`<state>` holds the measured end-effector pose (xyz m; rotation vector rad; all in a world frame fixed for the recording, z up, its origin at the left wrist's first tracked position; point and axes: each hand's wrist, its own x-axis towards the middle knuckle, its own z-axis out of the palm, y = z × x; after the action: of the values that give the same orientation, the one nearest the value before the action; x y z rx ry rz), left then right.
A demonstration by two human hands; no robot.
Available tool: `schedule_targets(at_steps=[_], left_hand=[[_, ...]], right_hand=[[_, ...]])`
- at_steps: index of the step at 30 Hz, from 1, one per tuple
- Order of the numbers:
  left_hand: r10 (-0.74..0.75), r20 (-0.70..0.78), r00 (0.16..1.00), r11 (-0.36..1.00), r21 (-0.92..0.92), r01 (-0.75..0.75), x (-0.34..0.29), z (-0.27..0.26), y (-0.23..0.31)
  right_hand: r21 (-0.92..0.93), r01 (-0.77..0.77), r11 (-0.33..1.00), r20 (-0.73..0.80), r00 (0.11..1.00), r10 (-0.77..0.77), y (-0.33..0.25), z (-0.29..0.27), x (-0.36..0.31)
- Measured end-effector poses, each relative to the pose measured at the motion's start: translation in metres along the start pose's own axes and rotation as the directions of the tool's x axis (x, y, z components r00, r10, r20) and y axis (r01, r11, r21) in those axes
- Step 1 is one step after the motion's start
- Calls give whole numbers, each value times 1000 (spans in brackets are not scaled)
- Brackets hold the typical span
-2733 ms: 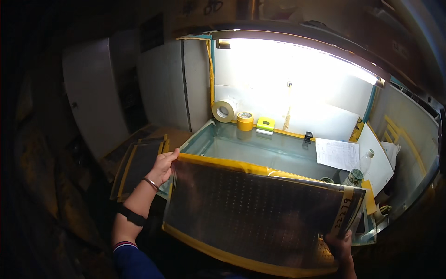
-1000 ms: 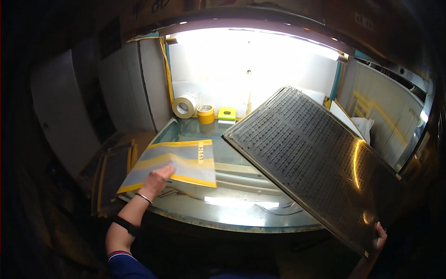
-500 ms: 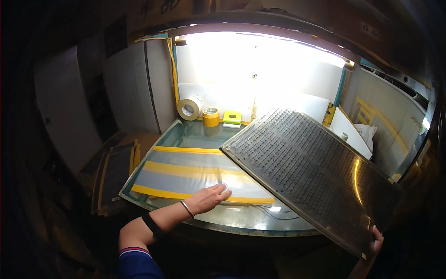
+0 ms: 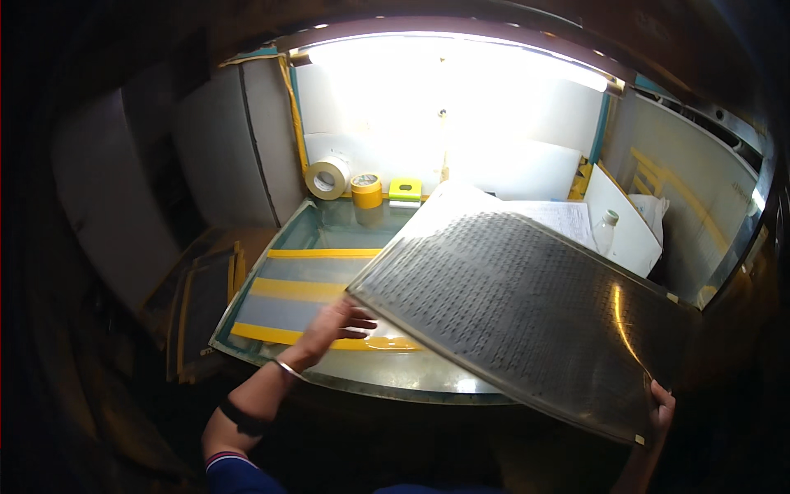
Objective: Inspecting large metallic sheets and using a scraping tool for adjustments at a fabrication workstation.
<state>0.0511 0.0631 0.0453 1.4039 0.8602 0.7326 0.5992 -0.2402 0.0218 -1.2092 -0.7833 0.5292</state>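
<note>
The right hand (image 4: 663, 404) is gripping the dark rectangular dotted panel (image 4: 527, 305) at its near right end, tilted over the pale glassy counter (image 4: 415, 375). The left hand (image 4: 331, 324), fingers spread, is hovering by its left corner. A translucent yellow-banded sheet (image 4: 288, 314) is lying at left. Apparently, positioning is underway; aligning is needing a left-hand grip next.

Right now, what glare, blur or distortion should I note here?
Head view: wall blown out below the lamp, yellow glare streak on the panel; head view, too: left hand slightly smeared, table's front edge bowed, picture's left rim nearly black.
</note>
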Motion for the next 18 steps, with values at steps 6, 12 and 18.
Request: schedule_targets(at_steps=[6,12,18], left_hand=[[-97,58,994,965,-238,108,-79,-5,50],[-147,-75,986,989,-15,147,-128,4,57],[-108,-163,981,994,7,111,-152,15,57]], right_hand=[[142,-306,942,72,952,298,-15,47,-13],[316,-313,895,140,949,283,-12,71,-15],[319,-272,908,110,962,250,0,70,-10]])
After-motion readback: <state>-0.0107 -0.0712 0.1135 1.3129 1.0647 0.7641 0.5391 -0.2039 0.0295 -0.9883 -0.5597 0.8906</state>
